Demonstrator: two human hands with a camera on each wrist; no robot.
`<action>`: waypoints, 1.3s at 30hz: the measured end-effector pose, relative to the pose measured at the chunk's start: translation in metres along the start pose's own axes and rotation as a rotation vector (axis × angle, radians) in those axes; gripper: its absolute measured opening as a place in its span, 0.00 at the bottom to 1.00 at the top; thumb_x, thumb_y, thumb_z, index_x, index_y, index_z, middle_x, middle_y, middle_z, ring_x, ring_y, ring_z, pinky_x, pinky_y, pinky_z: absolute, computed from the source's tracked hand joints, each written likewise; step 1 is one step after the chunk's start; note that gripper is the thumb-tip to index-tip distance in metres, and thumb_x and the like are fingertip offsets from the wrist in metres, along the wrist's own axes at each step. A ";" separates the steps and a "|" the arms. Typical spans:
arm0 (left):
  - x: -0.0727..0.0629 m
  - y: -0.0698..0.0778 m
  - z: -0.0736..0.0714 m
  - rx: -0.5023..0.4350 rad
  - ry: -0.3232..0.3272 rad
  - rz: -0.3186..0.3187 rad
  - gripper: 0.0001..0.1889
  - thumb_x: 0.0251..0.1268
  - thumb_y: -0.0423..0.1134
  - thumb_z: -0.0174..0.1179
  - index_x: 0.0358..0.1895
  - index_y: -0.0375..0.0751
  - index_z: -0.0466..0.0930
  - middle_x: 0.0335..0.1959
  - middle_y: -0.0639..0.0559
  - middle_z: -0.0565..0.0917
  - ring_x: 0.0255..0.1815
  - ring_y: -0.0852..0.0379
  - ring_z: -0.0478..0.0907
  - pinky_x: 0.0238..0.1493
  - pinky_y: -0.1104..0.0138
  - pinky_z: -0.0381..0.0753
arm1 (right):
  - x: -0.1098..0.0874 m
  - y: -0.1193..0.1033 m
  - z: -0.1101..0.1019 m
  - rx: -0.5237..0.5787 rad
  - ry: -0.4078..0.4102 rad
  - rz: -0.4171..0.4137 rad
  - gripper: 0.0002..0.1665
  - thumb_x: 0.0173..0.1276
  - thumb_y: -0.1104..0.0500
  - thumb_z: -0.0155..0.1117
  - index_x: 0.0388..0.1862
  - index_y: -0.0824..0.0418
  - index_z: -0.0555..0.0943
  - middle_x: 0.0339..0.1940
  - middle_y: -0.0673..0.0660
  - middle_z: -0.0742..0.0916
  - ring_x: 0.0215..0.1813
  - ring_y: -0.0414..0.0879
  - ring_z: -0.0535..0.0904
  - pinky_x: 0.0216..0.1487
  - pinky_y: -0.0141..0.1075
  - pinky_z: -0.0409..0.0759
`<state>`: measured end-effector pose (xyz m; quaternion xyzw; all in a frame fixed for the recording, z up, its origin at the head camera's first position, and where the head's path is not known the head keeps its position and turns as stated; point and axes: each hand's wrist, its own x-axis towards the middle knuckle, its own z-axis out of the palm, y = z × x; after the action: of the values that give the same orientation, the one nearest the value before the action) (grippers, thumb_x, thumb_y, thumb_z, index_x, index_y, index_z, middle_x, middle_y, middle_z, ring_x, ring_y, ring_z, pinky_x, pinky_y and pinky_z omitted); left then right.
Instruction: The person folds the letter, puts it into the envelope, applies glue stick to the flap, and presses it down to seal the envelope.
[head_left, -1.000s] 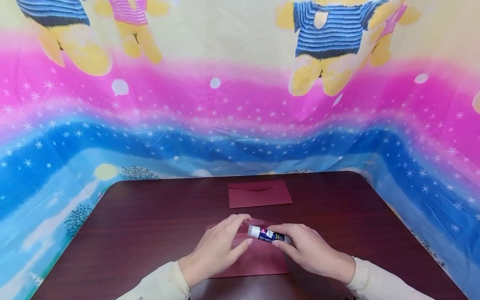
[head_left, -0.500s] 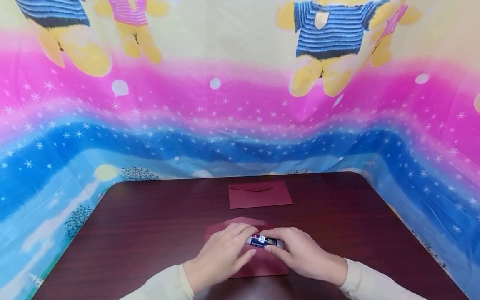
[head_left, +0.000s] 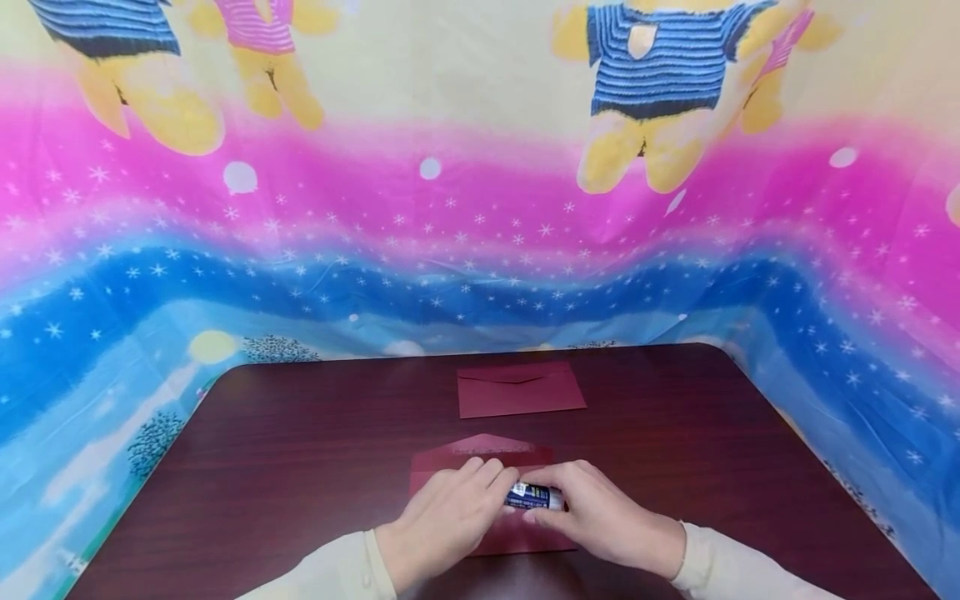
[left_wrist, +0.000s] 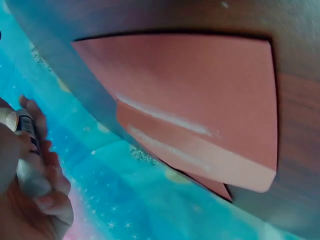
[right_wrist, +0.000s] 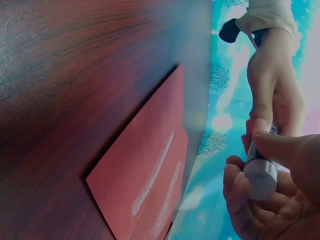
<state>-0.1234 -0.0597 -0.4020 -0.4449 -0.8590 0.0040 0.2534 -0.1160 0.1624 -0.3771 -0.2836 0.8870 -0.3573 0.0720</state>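
Note:
Both hands hold a glue stick [head_left: 532, 497], dark blue with a printed label, just above a dark red envelope [head_left: 517, 542]. My left hand [head_left: 450, 508] grips its left end and hides that end in the head view. My right hand [head_left: 611, 517] holds the other end between thumb and fingers; a whitish end piece [right_wrist: 261, 179] shows there in the right wrist view. The envelope lies with its flap [left_wrist: 200, 157] unfolded away from me. One whitish glue streak [left_wrist: 167, 119] runs along the body and another along the flap.
A second dark red envelope [head_left: 521, 393], its flap folded down, lies farther back on the dark wooden table [head_left: 315, 442]. A colourful printed cloth [head_left: 480, 208] hangs behind the table and along its sides.
The glue stick has come lower and nearer to me. My left hand has moved right and now wraps its left end, whose pale tip showed earlier. The flap is less covered.

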 end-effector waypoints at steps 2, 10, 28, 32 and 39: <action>0.000 0.000 0.001 0.040 -0.002 0.019 0.13 0.73 0.52 0.58 0.49 0.48 0.76 0.35 0.59 0.78 0.30 0.64 0.73 0.22 0.76 0.72 | 0.000 0.000 0.001 -0.018 0.010 -0.006 0.11 0.68 0.55 0.71 0.48 0.52 0.87 0.36 0.42 0.89 0.33 0.27 0.78 0.35 0.26 0.80; -0.002 0.004 0.007 0.168 0.064 0.071 0.12 0.70 0.51 0.57 0.45 0.47 0.76 0.32 0.59 0.79 0.29 0.61 0.75 0.22 0.72 0.73 | -0.002 -0.002 0.006 -0.054 0.019 -0.027 0.06 0.69 0.55 0.69 0.43 0.50 0.87 0.28 0.38 0.85 0.27 0.26 0.74 0.30 0.25 0.77; 0.000 -0.005 -0.007 -0.008 -0.105 0.080 0.16 0.74 0.58 0.56 0.35 0.50 0.71 0.14 0.63 0.70 0.11 0.68 0.58 0.14 0.75 0.50 | -0.004 -0.002 0.001 -0.036 -0.075 -0.109 0.20 0.75 0.44 0.59 0.58 0.50 0.84 0.31 0.39 0.85 0.30 0.26 0.73 0.32 0.24 0.77; 0.002 -0.008 -0.017 -0.117 -0.203 0.054 0.16 0.76 0.57 0.52 0.37 0.50 0.72 0.14 0.64 0.67 0.12 0.69 0.54 0.15 0.77 0.50 | -0.001 -0.002 -0.003 -0.065 -0.101 -0.224 0.13 0.77 0.47 0.57 0.52 0.47 0.84 0.35 0.39 0.87 0.34 0.25 0.76 0.37 0.22 0.78; 0.005 -0.011 -0.025 -0.270 -0.277 0.022 0.15 0.78 0.56 0.50 0.38 0.50 0.74 0.16 0.64 0.68 0.14 0.71 0.57 0.16 0.78 0.54 | 0.001 -0.001 -0.006 -0.124 -0.101 -0.329 0.09 0.79 0.49 0.55 0.47 0.45 0.82 0.35 0.39 0.87 0.36 0.23 0.76 0.40 0.19 0.77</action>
<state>-0.1234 -0.0683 -0.3753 -0.4794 -0.8734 -0.0473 0.0708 -0.1184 0.1650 -0.3715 -0.4464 0.8442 -0.2941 0.0395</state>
